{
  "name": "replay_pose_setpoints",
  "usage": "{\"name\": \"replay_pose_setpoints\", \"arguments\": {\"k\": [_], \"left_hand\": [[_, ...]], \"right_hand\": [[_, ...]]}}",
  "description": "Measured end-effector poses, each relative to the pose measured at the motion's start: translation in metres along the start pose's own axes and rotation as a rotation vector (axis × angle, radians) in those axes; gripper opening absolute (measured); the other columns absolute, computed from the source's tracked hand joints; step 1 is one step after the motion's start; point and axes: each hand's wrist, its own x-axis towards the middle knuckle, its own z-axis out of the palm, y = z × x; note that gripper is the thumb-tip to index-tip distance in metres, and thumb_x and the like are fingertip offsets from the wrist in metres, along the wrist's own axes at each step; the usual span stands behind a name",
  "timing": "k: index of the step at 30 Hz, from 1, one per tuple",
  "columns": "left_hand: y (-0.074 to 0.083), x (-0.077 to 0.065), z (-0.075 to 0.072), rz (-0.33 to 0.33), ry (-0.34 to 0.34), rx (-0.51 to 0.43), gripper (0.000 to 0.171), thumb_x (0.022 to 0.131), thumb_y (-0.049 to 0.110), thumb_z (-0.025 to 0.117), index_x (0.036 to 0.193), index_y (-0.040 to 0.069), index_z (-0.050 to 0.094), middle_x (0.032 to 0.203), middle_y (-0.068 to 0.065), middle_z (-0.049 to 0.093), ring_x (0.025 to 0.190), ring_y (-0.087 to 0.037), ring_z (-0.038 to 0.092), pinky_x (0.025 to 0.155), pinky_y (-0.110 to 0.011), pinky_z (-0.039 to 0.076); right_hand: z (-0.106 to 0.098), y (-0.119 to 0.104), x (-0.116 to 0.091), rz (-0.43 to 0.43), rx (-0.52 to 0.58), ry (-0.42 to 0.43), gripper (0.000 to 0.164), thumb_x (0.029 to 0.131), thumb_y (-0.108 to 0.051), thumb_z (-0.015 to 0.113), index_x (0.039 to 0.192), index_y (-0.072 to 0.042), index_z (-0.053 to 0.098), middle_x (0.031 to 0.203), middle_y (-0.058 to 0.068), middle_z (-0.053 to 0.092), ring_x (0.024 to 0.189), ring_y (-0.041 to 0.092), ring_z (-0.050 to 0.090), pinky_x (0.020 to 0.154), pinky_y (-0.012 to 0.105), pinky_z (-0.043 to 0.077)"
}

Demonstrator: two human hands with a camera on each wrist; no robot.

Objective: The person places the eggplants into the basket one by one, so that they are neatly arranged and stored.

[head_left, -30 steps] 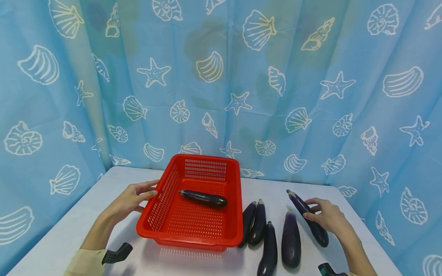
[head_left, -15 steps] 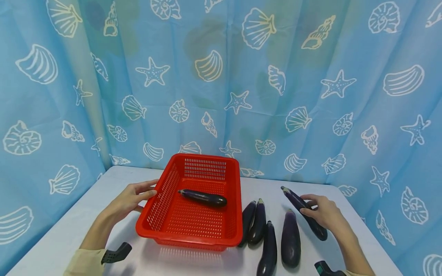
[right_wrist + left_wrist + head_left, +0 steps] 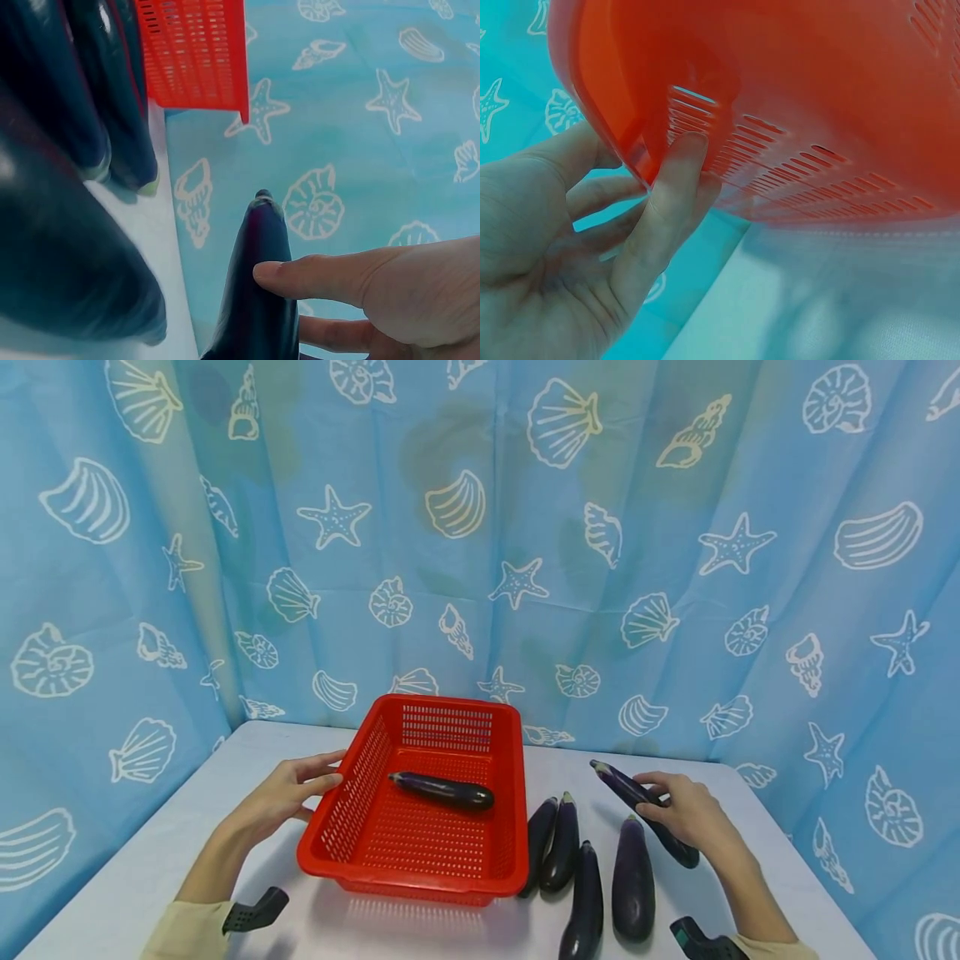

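Note:
A red plastic basket [image 3: 427, 882] with perforated walls stands left of centre, and one dark eggplant [image 3: 442, 789] lies inside it. My left hand [image 3: 288, 793] holds the basket's left rim; in the left wrist view its fingers [image 3: 679, 161] curl under the rim against the slotted wall. My right hand [image 3: 686, 810] pinches another eggplant [image 3: 626, 787] between thumb and fingers, the stem end pointing back and left. This eggplant is tilted, its stem end raised above the table. In the right wrist view the thumb [image 3: 300, 277] presses on its side.
Between basket and right hand lie several more eggplants: a pair [image 3: 562, 852] against the basket's right side, one [image 3: 583, 910] nearer the front and a thicker one [image 3: 632, 885]. The white table [image 3: 420, 935] ends at a blue shell-print curtain [image 3: 450, 568].
My right hand has moved left and slightly back, lifting the pinched eggplant along with it. The left hand and the basket have stayed in place.

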Motion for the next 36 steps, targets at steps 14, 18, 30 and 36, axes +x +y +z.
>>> {"name": "replay_pose_setpoints", "arguments": {"k": [14, 18, 30, 36], "left_hand": [[-0.002, 0.002, 0.000, 0.011, -0.009, -0.014, 0.067, 0.095, 0.032, 0.064, 0.152, 0.010, 0.037, 0.138, -0.024, 0.056, 0.106, -0.025, 0.067, 0.076, -0.047, 0.061], [-0.002, 0.002, 0.000, 0.012, -0.007, -0.014, 0.067, 0.095, 0.033, 0.064, 0.151, 0.010, 0.037, 0.138, -0.024, 0.056, 0.106, -0.025, 0.067, 0.076, -0.047, 0.061], [-0.002, 0.001, 0.000, 0.007, -0.004, -0.020, 0.067, 0.095, 0.033, 0.064, 0.151, 0.010, 0.037, 0.138, -0.024, 0.056, 0.107, -0.025, 0.067, 0.077, -0.047, 0.061], [-0.003, 0.001, -0.001, 0.011, -0.003, -0.015, 0.068, 0.094, 0.034, 0.064, 0.151, 0.010, 0.037, 0.138, -0.024, 0.056, 0.107, -0.025, 0.067, 0.076, -0.047, 0.061]], "right_hand": [[-0.003, -0.036, 0.004, -0.104, -0.036, 0.012, 0.045, 0.090, -0.015, 0.070, 0.132, -0.004, 0.059, 0.118, 0.028, 0.065, 0.095, 0.036, 0.068, 0.080, 0.050, 0.058], [-0.004, -0.048, 0.004, -0.148, -0.041, 0.023, 0.043, 0.089, -0.015, 0.070, 0.130, -0.004, 0.061, 0.119, 0.028, 0.065, 0.098, 0.039, 0.068, 0.082, 0.054, 0.057], [-0.006, -0.091, 0.010, -0.256, -0.068, 0.024, 0.042, 0.091, -0.017, 0.069, 0.131, -0.008, 0.062, 0.120, 0.023, 0.067, 0.100, 0.034, 0.067, 0.087, 0.054, 0.055], [-0.008, -0.109, 0.015, -0.248, -0.109, 0.009, 0.041, 0.090, -0.018, 0.069, 0.131, -0.012, 0.062, 0.119, 0.020, 0.068, 0.092, 0.027, 0.063, 0.088, 0.050, 0.056]]}}
